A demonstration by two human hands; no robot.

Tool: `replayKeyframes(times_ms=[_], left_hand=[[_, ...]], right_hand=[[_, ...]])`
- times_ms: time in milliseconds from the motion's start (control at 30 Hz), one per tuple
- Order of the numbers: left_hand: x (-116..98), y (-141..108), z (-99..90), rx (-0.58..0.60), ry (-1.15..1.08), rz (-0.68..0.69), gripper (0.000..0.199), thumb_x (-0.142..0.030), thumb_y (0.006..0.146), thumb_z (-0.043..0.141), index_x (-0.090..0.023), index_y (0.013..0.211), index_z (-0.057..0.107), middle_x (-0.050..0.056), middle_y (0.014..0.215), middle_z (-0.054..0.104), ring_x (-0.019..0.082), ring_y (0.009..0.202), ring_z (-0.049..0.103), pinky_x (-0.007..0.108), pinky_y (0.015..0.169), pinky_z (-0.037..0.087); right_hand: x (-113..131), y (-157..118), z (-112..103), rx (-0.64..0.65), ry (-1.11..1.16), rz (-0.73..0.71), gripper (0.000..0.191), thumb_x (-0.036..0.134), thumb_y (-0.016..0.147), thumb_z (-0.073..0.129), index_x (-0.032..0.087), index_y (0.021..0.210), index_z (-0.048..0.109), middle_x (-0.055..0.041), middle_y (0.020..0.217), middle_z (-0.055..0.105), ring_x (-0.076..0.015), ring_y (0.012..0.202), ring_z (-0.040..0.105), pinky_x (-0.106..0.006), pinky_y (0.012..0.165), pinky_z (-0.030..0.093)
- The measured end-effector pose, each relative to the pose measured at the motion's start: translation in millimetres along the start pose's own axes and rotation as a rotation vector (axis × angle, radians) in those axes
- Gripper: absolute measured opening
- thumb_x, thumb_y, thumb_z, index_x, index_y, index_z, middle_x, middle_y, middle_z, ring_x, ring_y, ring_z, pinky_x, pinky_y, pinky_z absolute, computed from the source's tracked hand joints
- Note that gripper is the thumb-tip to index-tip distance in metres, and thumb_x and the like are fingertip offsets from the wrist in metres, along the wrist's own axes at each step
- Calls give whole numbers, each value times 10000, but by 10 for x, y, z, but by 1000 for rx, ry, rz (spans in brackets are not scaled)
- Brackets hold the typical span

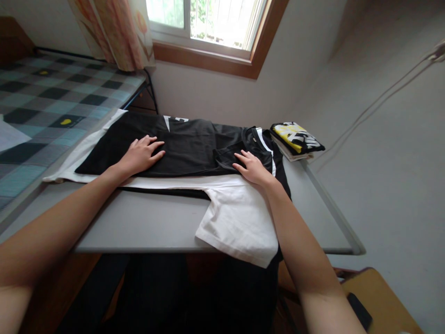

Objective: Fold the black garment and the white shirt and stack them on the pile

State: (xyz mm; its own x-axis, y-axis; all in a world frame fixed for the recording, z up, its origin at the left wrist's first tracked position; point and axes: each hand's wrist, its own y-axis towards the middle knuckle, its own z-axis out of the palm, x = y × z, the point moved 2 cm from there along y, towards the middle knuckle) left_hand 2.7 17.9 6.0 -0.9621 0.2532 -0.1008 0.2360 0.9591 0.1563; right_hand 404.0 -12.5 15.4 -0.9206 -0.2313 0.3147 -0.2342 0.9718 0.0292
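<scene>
A black T-shirt (187,144) with a white print lies lengthwise on the table, its sides folded in. Beneath it spreads a white T-shirt (239,218), one sleeve hanging over the table's front edge. More black cloth shows under the white one. My left hand (141,155) rests flat on the black shirt toward its lower end, fingers spread. Near the collar, my right hand (253,167) lies on the folded black sleeve, its fingers also stretched out. Neither hand grips the cloth.
Folded clothes (297,139) with a yellow, black and white print are stacked at the table's far right. The grey table (146,218) stands beside a bed (69,99) with a checked cover. Behind are a window (222,28) and curtain (118,32). A wooden seat (385,297) is at lower right.
</scene>
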Motion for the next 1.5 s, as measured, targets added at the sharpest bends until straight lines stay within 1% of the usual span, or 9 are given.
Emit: replayKeyframes(times_ms=[167,333,567,700,833,1000,1200,1367,1500], left_hand=[[-9,1,-3,5,1,6,599,-515,1006,352,-217,1500,513,116,1596,433,339,1511,320,535,1218,258],[-7,1,-6,0,0,8,591,-513,1003,357,-233,1500,512,105,1595,438,333,1508,326,530,1212,271],[-10,1,-8,-1,-9,15,595,-515,1007,353,-220,1498,516,117,1590,439,347,1503,327,552,1208,267],[4,0,4,2,-11,14,604,-528,1012,340,-222,1506,505,111,1597,428,336,1511,311,542,1217,248],[10,0,8,-1,-19,17,599,-531,1012,341,-232,1503,509,104,1596,430,335,1511,312,541,1218,246],[-10,-6,-8,9,-15,6,603,-514,1012,346,-207,1506,505,119,1601,422,341,1517,303,543,1220,245],[-10,-4,-7,5,4,7,585,-502,1014,359,-220,1504,509,107,1602,425,334,1514,313,528,1219,257],[-11,0,-7,8,8,2,583,-499,1012,365,-224,1505,507,107,1601,428,331,1515,316,531,1222,256],[-14,0,-7,11,3,-1,582,-497,1006,371,-226,1502,512,106,1600,431,324,1517,316,525,1227,252]], right_hand=[[-7,2,6,-11,1,-8,577,483,1002,535,225,1518,521,-128,1637,385,-343,1532,295,-550,1236,257],[13,-7,-7,-1,-9,-6,584,452,1004,539,181,1520,514,-156,1634,380,-339,1532,297,-532,1242,253],[-3,6,5,-4,2,-7,580,460,997,547,202,1516,523,-136,1635,385,-350,1535,285,-545,1243,253],[-2,9,8,-3,-7,-4,583,450,997,551,185,1516,522,-153,1633,383,-353,1534,288,-545,1242,254],[6,6,5,-8,-8,-4,579,445,993,556,185,1510,530,-152,1628,391,-358,1530,295,-550,1238,260],[2,7,10,-19,-4,-8,572,439,991,556,191,1506,535,-145,1627,396,-359,1526,304,-555,1237,261],[-6,9,11,-7,3,-3,577,452,989,559,201,1508,533,-137,1630,394,-349,1532,293,-545,1243,257],[14,4,-3,-3,-6,0,581,447,994,548,186,1513,525,-152,1631,386,-349,1533,291,-557,1241,249],[50,-12,-25,6,-9,7,583,437,999,543,174,1519,516,-166,1635,373,-339,1535,291,-543,1242,251]])
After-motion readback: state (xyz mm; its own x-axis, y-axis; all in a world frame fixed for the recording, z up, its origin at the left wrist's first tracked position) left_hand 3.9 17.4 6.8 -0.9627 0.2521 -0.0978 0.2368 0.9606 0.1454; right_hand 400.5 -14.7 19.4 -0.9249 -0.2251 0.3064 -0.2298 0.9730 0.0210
